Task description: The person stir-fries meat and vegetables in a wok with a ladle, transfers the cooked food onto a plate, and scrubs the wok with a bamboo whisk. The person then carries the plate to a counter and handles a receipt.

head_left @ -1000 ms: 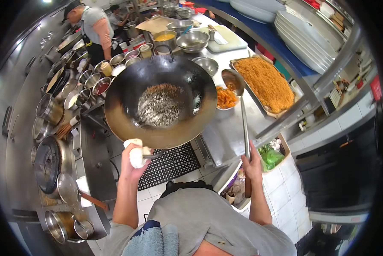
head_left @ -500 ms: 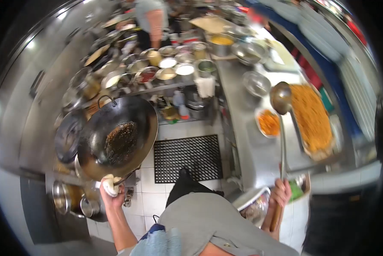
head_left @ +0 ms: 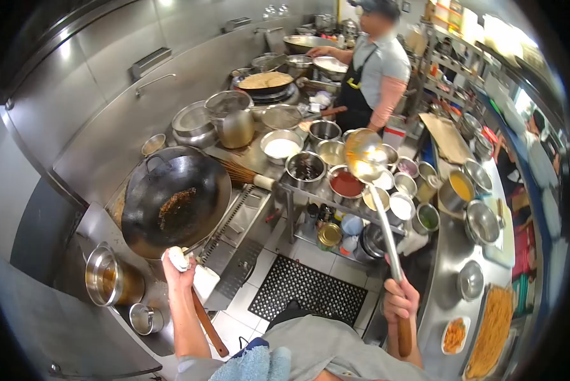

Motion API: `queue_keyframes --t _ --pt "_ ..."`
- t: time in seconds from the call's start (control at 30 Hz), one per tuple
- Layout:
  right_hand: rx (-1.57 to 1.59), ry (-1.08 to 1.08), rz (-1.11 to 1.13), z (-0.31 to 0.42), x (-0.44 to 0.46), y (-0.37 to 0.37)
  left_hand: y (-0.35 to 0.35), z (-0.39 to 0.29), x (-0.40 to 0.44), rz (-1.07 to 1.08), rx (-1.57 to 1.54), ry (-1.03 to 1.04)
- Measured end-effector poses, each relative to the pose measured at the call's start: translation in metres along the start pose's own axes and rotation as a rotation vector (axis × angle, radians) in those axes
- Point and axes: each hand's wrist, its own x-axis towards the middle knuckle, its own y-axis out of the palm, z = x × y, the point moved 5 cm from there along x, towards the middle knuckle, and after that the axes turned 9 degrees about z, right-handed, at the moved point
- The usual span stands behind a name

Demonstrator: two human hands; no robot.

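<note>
My left hand (head_left: 179, 269) is closed around a white cloth (head_left: 178, 258) on the handle of a large black wok (head_left: 199, 174), which sits at the stove on the left. Brown residue (head_left: 176, 204) lies in the wok's bottom. My right hand (head_left: 401, 298) grips the long handle of a metal ladle (head_left: 366, 156). The ladle's bowl is raised in front of the sauce containers and looks stained with something orange. Beside the wok, a bamboo brush (head_left: 240, 173) lies with its white end to the right.
A co-worker (head_left: 380, 70) stands beyond the containers, one arm stretched toward the back stove. Steel pots (head_left: 113, 278) stand at the left front. On the right counter (head_left: 432, 298) are a bowl of orange food (head_left: 454, 335) and a long orange-brown tray (head_left: 490, 330). A black mat (head_left: 307, 289) covers part of the floor.
The view has turned left. The wok has moved from beside the right counter to the stove, still in my left hand's grip. The ladle has left the food bowl area and is now before the sauce containers.
</note>
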Motion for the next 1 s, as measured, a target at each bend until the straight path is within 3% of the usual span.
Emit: queue_keyframes --t 0.17,0.27,0.3,0.37,0.43,0.53,0.57,0.63,0.77,0.8,0.83,0.97,1.0 --pt "-0.003 0.362 -0.106 -0.034 0.153 -0.033 0.012 -0.001 0.028 -0.106 -0.021 0.070" --pt "-0.019 0.566 0.010 -0.079 0.271 -0.037 0.021 -0.004 0.046 -0.135 -0.095 0.095" --pt "-0.237 0.554 0.120 -0.092 0.320 -0.054 0.025 -0.004 0.056 -0.136 -0.119 0.103" --pt "-0.035 0.671 0.196 -0.145 0.418 -0.063 0.030 -0.003 0.079 -0.168 -0.152 0.120" --pt "-0.036 0.720 -0.211 -0.210 0.470 -0.050 0.044 -0.002 0.096 -0.180 -0.159 0.139" --pt "-0.070 0.943 0.114 -0.233 0.478 -0.133 0.036 -0.001 0.132 -0.132 -0.171 0.164" --pt "-0.127 0.984 0.121 -0.231 0.485 -0.162 0.035 -0.005 0.139 -0.203 -0.228 0.176" --pt "-0.522 0.997 -0.021 -0.231 0.515 -0.200 0.039 -0.012 0.154 -0.150 -0.215 0.205" --pt "-1.111 1.112 0.120 -0.281 0.643 -0.260 0.031 -0.017 0.188 -0.311 -0.188 0.198" --pt "-1.308 1.146 0.223 -0.301 0.680 -0.288 0.029 -0.018 0.195 -0.328 -0.166 0.190" --pt "-1.600 1.181 0.392 -0.320 0.714 -0.305 0.020 -0.014 0.204 -0.188 -0.136 0.226" --pt "-2.284 1.425 0.666 -0.386 0.795 -0.355 0.029 -0.007 0.192 -0.354 -0.133 0.252" --pt "-2.612 1.294 0.916 -0.398 0.807 -0.361 0.019 0.004 0.189 -0.316 -0.190 0.281"
